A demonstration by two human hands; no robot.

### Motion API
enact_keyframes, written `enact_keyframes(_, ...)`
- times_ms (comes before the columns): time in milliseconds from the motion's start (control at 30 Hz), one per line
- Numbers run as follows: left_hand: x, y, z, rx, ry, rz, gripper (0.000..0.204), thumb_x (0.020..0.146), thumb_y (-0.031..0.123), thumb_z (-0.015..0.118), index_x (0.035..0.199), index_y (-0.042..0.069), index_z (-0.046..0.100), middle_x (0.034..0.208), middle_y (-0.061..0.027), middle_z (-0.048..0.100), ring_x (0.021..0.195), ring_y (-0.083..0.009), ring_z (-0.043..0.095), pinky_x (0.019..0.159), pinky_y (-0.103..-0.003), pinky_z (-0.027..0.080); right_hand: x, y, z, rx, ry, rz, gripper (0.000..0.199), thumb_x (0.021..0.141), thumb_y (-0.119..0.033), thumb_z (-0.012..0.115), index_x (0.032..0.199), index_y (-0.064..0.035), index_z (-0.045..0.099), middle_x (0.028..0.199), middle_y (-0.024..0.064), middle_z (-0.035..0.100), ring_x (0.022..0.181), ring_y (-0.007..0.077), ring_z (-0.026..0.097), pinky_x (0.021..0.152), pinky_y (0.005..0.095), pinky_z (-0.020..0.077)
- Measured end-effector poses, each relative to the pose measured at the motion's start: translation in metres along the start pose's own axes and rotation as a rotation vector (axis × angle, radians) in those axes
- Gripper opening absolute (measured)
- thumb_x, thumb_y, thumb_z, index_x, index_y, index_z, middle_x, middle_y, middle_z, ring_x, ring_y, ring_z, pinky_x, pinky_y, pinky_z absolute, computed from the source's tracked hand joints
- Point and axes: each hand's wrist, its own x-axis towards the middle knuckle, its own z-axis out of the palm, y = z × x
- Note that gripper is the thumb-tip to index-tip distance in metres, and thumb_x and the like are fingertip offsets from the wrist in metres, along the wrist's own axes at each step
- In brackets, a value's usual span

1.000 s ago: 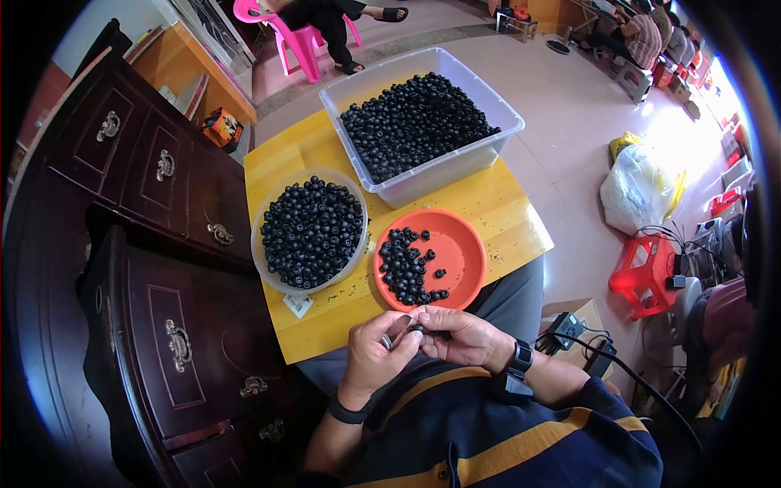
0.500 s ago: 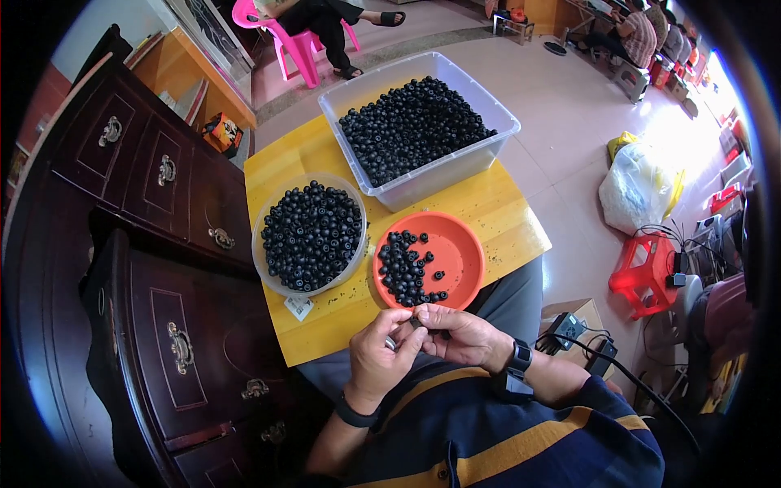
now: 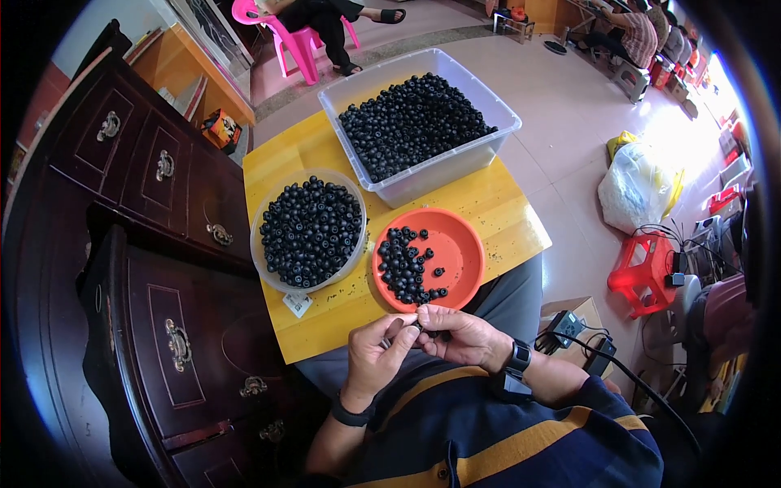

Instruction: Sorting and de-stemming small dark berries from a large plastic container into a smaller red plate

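My left hand (image 3: 373,351) and my right hand (image 3: 468,337) meet fingertip to fingertip over my lap, just below an orange-red bowl (image 3: 457,250). Both are closed on a small black bead-like piece (image 3: 418,326), mostly covered by my fingers. Something dark also shows under the curled fingers of my right hand. Loose round black pieces (image 3: 400,264) with holes lie mainly in the bowl's left half. To its left stands a round clear tub (image 3: 257,254) full of similar pieces. Behind them is a large translucent bin (image 3: 443,171), holding many more.
The containers stand on a yellow wooden table (image 3: 517,218) dotted with dark crumbs. A dark wooden cabinet (image 3: 163,301) runs along the left. On the right are a red stool (image 3: 639,272), a stuffed plastic bag (image 3: 639,191) and cables. A person sits on a pink chair (image 3: 297,49) beyond.
My left fingers have shifted slightly around the small black piece, and my left thumb has changed its angle. Both hands stay together in nearly the same spot.
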Motion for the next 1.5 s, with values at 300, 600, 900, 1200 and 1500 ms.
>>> enact_keyframes(300, 0.000, -0.003, -0.007, 0.060, 0.033, -0.027, 0.012, 0.094, 0.009, 0.070, 0.099, -0.002, 0.067, 0.087, -0.0045, 0.073, 0.075, -0.0063, 0.065, 0.068, -0.023, 0.051, 0.003, 0.001, 0.000, 0.060, -0.019, -0.002, 0.013, 0.101, -0.015, 0.061, 0.111, -0.0077, 0.063, 0.100, 0.0003, 0.067, 0.086, 0.0106, 0.068, 0.077, 0.0234, 0.0589)
enact_keyframes(600, 0.004, 0.009, -0.003, 0.509, -0.001, 0.131, 0.034, 0.088, 0.035, 0.077, 0.102, 0.005, 0.068, 0.081, -0.0072, 0.071, 0.070, -0.0209, 0.069, 0.063, -0.032, 0.054, 0.001, 0.002, 0.000, 0.084, -0.014, -0.007, 0.015, 0.100, -0.015, 0.062, 0.114, -0.0078, 0.063, 0.103, 0.0008, 0.067, 0.090, 0.0114, 0.067, 0.078, 0.0240, 0.0592)
enact_keyframes(900, 0.006, 0.008, -0.003, 0.571, -0.037, 0.132, 0.033, 0.090, 0.035, 0.074, 0.102, 0.006, 0.067, 0.083, -0.0070, 0.070, 0.074, -0.0220, 0.071, 0.066, -0.033, 0.055, 0.002, 0.002, 0.000, -0.010, -0.010, 0.005, 0.014, 0.101, -0.015, 0.061, 0.113, -0.0093, 0.064, 0.105, -0.0005, 0.067, 0.091, 0.0087, 0.066, 0.076, 0.0227, 0.0577)
enact_keyframes(1200, 0.005, 0.007, 0.000, 0.650, -0.033, 0.171, 0.026, 0.092, 0.034, 0.071, 0.102, 0.009, 0.069, 0.076, -0.0034, 0.068, 0.068, -0.0229, 0.068, 0.058, -0.036, 0.051, 0.001, 0.005, -0.004, 0.005, -0.005, -0.037, 0.013, 0.102, -0.015, 0.060, 0.112, -0.0089, 0.063, 0.102, -0.0004, 0.066, 0.090, 0.0085, 0.066, 0.077, 0.0230, 0.0583)
enact_keyframes(1500, 0.004, 0.011, 0.001, 0.550, 0.050, 0.187, 0.026, 0.088, 0.029, 0.077, 0.092, 0.006, 0.065, 0.070, -0.0063, 0.064, 0.062, -0.0211, 0.064, 0.057, -0.033, 0.050, 0.000, 0.005, 0.001, -0.034, -0.031, -0.080, 0.009, 0.102, -0.014, 0.059, 0.109, -0.0088, 0.062, 0.102, -0.0015, 0.064, 0.088, 0.0074, 0.065, 0.080, 0.0220, 0.0583)
